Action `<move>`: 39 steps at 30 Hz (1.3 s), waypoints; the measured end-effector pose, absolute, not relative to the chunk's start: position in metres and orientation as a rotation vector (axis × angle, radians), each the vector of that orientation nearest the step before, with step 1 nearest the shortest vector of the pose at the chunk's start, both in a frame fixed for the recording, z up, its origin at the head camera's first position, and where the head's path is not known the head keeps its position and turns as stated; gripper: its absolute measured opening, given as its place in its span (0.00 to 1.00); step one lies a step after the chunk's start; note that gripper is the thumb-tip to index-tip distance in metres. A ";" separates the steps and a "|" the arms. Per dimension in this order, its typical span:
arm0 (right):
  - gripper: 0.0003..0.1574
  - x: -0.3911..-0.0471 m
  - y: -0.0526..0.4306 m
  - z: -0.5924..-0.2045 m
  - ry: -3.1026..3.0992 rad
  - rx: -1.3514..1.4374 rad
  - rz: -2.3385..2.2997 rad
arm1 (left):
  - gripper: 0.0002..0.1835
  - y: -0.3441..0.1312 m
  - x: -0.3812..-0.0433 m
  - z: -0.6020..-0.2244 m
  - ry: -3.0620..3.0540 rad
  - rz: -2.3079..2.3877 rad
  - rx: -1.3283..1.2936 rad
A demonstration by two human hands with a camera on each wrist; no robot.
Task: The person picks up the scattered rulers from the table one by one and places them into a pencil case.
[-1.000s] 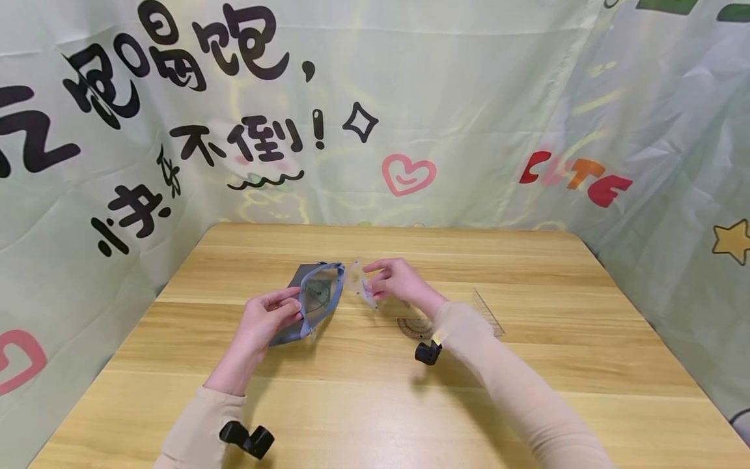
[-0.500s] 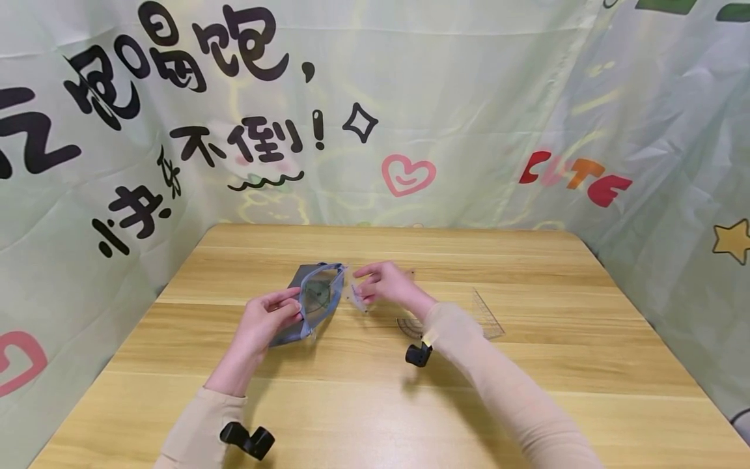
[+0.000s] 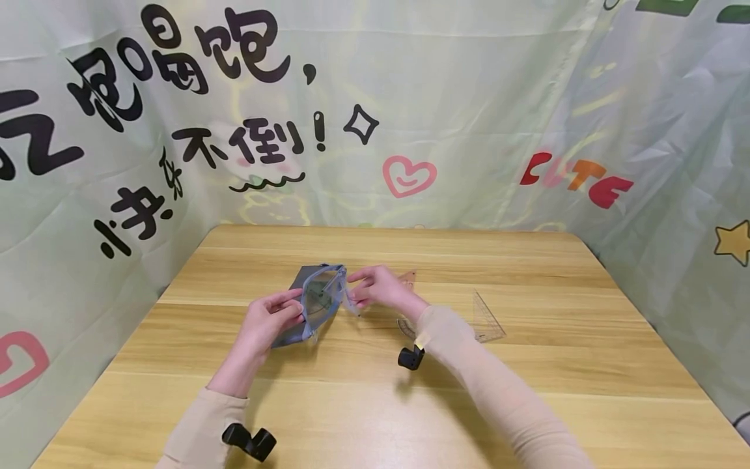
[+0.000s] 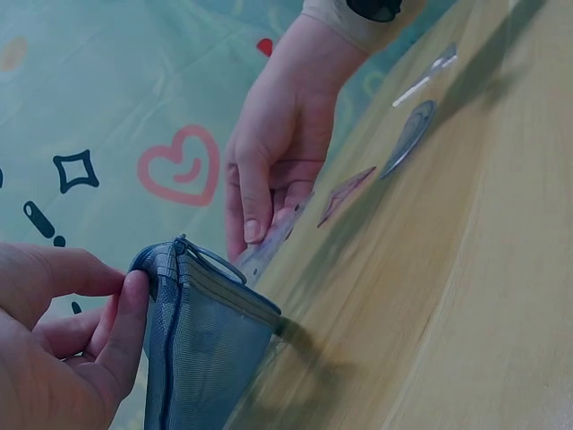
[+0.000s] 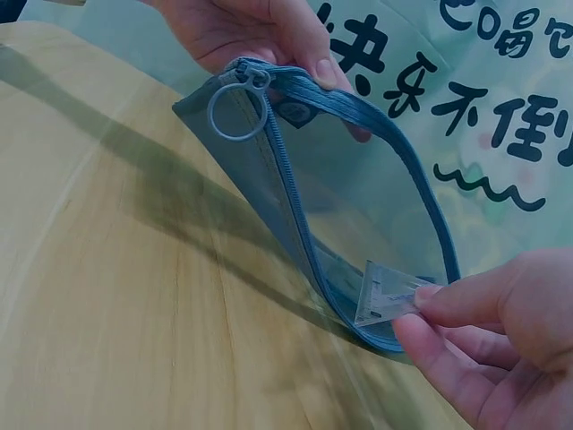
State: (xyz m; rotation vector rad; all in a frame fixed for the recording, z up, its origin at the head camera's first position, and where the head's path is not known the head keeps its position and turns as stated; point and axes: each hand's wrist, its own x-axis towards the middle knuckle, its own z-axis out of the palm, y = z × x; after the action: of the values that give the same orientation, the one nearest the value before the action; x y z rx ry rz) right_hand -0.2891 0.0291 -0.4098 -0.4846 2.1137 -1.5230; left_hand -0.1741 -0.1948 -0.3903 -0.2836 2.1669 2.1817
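My left hand pinches the rim of a blue mesh zipper pouch, keeping its mouth spread toward the right. A ring zipper pull hangs at the pouch's near end in the right wrist view. Between thumb and fingers, my right hand holds a small clear set square with printed markings. The set square's corner overlaps the pouch's mouth at the lower rim in that view. A dark greenish shape shows within the pouch's mouth.
On the wooden table, right of the pouch, lie a reddish clear triangle, a clear protractor partly hidden by the right wrist, and another clear set square. A printed cloth backdrop rises behind the table.
My right hand has moved left with the clear set square, bringing it up to the pouch's mouth. The reddish triangle has come into view behind that hand. My left hand holds nearly still.
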 end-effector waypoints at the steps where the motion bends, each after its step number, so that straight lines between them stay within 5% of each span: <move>1: 0.27 -0.289 0.028 -0.410 2.111 -0.482 -1.522 | 0.25 -0.195 -0.174 -0.390 2.168 2.180 -0.286; 39: 0.27 -0.290 0.000 -0.412 2.019 -0.367 -1.624 | 0.25 -0.192 -0.173 -0.390 2.171 2.145 -0.235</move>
State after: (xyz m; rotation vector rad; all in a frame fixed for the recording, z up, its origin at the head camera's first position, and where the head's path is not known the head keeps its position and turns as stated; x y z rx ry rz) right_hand -0.2900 -0.0004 -0.4119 -0.3666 2.0187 -1.6238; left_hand -0.1729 -0.1924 -0.3902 -0.2354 2.1713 2.1447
